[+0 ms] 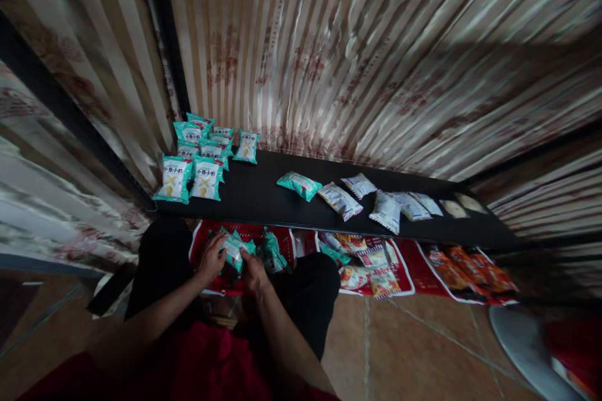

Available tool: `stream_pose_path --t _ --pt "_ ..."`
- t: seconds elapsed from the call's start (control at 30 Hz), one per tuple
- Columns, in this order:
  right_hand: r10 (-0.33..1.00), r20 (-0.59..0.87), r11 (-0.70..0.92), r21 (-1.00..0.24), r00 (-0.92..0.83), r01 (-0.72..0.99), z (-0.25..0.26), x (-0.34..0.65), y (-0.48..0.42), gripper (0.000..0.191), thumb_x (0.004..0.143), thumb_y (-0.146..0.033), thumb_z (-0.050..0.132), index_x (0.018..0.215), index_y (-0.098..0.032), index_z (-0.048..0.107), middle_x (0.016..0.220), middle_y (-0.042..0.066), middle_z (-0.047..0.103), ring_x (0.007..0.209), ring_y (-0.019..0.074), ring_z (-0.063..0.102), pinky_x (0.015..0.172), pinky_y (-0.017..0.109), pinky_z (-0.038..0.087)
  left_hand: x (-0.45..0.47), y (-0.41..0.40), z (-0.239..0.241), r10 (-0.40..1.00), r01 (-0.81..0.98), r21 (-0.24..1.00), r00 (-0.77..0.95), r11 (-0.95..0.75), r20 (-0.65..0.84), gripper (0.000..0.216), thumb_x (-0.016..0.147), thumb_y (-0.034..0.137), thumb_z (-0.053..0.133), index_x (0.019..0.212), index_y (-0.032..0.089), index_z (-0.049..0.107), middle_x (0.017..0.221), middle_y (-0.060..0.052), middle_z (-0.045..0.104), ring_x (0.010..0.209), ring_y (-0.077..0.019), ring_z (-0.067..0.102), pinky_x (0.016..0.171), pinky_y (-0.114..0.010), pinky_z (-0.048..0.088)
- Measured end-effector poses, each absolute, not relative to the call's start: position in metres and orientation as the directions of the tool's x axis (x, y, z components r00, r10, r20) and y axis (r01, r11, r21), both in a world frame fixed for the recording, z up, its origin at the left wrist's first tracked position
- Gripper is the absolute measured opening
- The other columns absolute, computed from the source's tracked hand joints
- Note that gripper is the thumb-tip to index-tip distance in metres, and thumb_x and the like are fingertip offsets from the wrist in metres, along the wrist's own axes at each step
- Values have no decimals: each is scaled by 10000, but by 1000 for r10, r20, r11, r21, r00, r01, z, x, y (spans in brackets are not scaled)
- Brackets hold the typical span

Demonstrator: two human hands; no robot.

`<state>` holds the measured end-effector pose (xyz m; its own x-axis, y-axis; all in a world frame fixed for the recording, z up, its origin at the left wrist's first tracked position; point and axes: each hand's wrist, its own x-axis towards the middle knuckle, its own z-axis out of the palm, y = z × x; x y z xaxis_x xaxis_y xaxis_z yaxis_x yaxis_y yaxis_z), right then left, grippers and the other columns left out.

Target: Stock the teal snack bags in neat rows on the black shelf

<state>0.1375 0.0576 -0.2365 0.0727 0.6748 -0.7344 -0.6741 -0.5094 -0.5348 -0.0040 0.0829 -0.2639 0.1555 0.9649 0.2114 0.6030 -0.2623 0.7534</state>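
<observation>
A teal snack bag [234, 249] is held between my two hands, low over a red basket [195, 244] in front of my knees. My left hand [213, 258] grips the bag's left side, and my right hand [253, 268] has its fingers closed on the right side. More teal bags [274, 252] lie in the same basket, beside my right hand. On the black shelf [254, 191] just beyond, several teal and white snack bags [205, 179] stand in rows at the left end. One teal bag [300, 185] lies flat near the shelf's middle.
Silver-white bags [339, 200] and two pale round items [454, 208] lie along the shelf's right half. Below are a basket of mixed snack bags [376, 266] and one of orange packets [470, 269]. Striped curtain [301, 44] hangs behind; dark posts [172, 37] frame the shelf. A grey rounded object [522, 344] stands right.
</observation>
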Motion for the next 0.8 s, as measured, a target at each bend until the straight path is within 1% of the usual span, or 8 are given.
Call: stream_pose_path --t 0.2,0.33,0.4,0.53,0.67,0.8 --pt "693 -714 -426 -518 100 -741 -235 138 51 207 629 -174 735 792 -128 615 726 48 700 670 186 663 668 303 538 1 79 -259 966 612 748 140 -255 215 333 824 236 425 1097 170 605 1221 -126 575 1156 -247 519 991 -444 422" --pt "707 -699 -399 -518 106 -757 -234 136 47 205 612 -164 743 775 -129 624 747 60 707 697 189 670 687 297 537 3 73 -256 970 664 712 89 -228 227 306 819 242 446 1052 180 633 1156 -119 604 1102 -257 536 963 -447 433" --pt "706 -696 -370 -518 128 -771 -233 134 45 210 597 -150 744 766 -144 618 738 49 706 700 186 669 682 294 536 4 72 -252 967 696 681 76 -226 244 294 818 242 452 1034 188 644 1108 -110 618 1064 -261 544 950 -451 433" --pt "722 -676 -332 -522 144 -785 -230 132 43 279 577 -151 746 815 -178 603 738 21 705 679 184 664 636 295 532 7 70 -243 964 733 643 66 -223 259 282 829 244 447 1018 193 651 1043 -104 619 1018 -259 546 928 -435 439" --pt "730 -666 -318 -532 155 -785 -222 132 40 270 554 -152 735 786 -169 599 716 25 700 659 176 654 627 282 523 12 68 -239 971 727 661 35 -188 238 270 807 213 447 983 193 650 1025 -103 608 1020 -263 536 913 -437 451" --pt "695 -676 -323 -597 243 -734 -213 133 36 300 518 -152 727 780 -179 585 676 2 687 610 165 631 574 269 501 17 64 -236 982 670 730 -10 -135 191 257 765 171 445 938 175 635 1003 -110 592 1013 -264 545 916 -445 453"
